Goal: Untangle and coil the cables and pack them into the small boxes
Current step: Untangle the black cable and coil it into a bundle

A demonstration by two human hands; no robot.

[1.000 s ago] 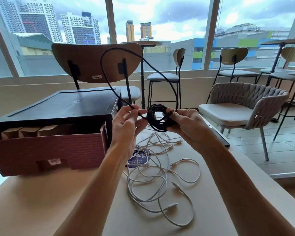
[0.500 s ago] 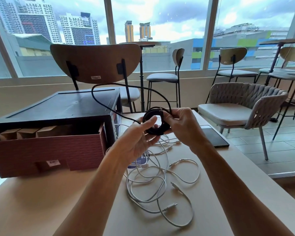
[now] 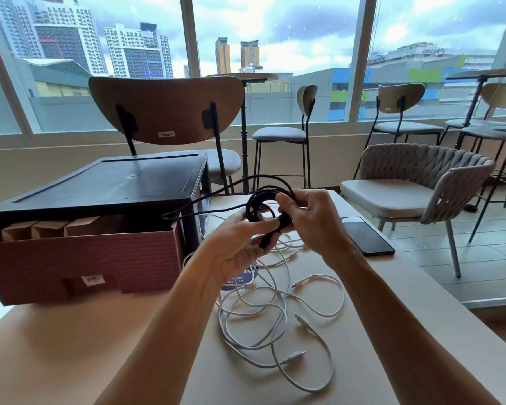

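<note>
Black cable (image 3: pixel 256 204) is nearly wound, held above the table (image 3: pixel 70 331): the right hand (image 3: pixel 313 226) has its fingers curled tight round the coil, and the left hand (image 3: pixel 234 247) pinches the strand just below. One loose tail loops out left toward the carton (image 3: pixel 70 258), likely the last bit to wrap. Left to do: the white cables (image 3: pixel 278 314) lie tangled under the hands, and nothing looks packed into the small boxes (image 3: pixel 47 228).
</note>
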